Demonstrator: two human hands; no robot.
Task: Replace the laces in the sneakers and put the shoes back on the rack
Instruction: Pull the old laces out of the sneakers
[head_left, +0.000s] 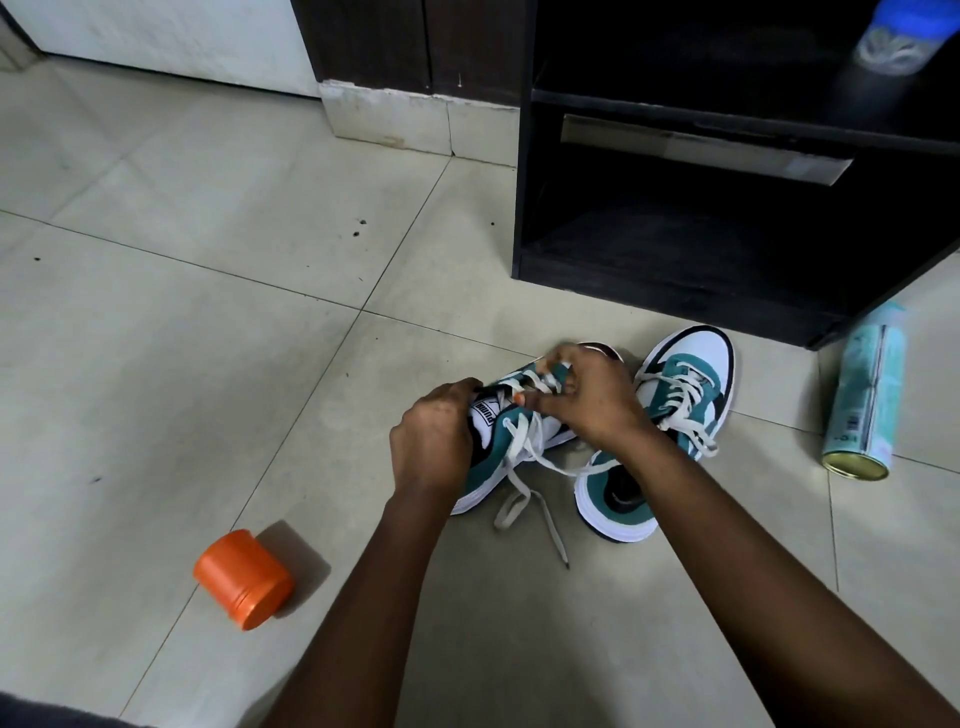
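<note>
Floor, near rack (727, 218) | our left hand (434, 447) grips the tongue of the near sneaker (511, 447), right hand (587, 400) fingers pinch its lace (524, 467) | risk: trailing lace end snags, pulls out.

Both sneakers (675, 415) are teal and white with black trim and off-white laces (524, 457). The jar (244, 582) is plain orange, the can (865, 400) pale mint with a gold base, the rack (675, 291) black, and the floor (182, 312) beige tile.
</note>
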